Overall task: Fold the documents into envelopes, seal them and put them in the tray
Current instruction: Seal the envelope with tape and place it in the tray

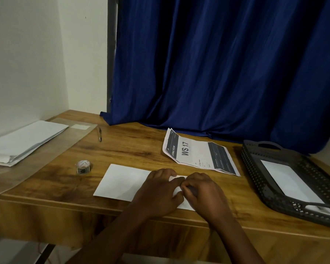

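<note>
This looks like a corner of a home room used as a small paperwork desk. A wood-grain laminate table (pixel 133 149) stands against plain white walls (pixel 23 63), and a long dark blue fabric curtain (pixel 217 63) hangs down onto its far edge. A printed sheet reading "LIVING ROOM" and "WS 17" (pixel 198 155) lies on the table, near a dark grey perforated plastic tray (pixel 259 168).

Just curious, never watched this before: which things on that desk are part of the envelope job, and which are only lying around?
In use: envelope under both hands, left hand, right hand, sticker roll, printed documents, spare envelopes, tray holding one envelope.
Lying about: pen, blue curtain.
</note>
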`<state>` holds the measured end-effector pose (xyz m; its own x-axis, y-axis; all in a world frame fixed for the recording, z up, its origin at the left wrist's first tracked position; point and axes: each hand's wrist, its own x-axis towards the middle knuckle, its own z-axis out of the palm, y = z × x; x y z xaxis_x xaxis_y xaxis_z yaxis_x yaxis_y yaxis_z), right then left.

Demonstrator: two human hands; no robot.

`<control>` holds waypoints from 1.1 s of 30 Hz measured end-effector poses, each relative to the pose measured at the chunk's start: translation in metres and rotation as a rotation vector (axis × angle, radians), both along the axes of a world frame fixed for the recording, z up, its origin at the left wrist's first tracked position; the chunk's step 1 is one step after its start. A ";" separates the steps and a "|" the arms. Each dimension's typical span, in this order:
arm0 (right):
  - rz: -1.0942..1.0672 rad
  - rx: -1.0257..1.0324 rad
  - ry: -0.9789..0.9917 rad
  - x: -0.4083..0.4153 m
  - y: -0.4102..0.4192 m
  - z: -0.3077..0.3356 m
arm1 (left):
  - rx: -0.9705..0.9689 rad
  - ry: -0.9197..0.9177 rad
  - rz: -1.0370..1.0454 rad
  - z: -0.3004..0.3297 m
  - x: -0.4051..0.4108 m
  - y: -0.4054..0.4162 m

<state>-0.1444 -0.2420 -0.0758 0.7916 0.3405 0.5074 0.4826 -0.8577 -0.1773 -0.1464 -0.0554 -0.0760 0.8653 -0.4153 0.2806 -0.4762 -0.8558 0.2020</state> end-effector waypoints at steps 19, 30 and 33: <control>-0.179 -0.103 0.122 0.003 -0.001 0.000 | 0.138 0.010 -0.019 0.002 0.000 0.000; -0.139 -0.069 0.106 0.001 -0.004 -0.002 | 0.038 0.026 -0.004 0.003 -0.005 -0.001; -0.145 -0.068 0.107 0.000 -0.003 -0.001 | 0.071 0.026 -0.005 0.002 -0.005 -0.002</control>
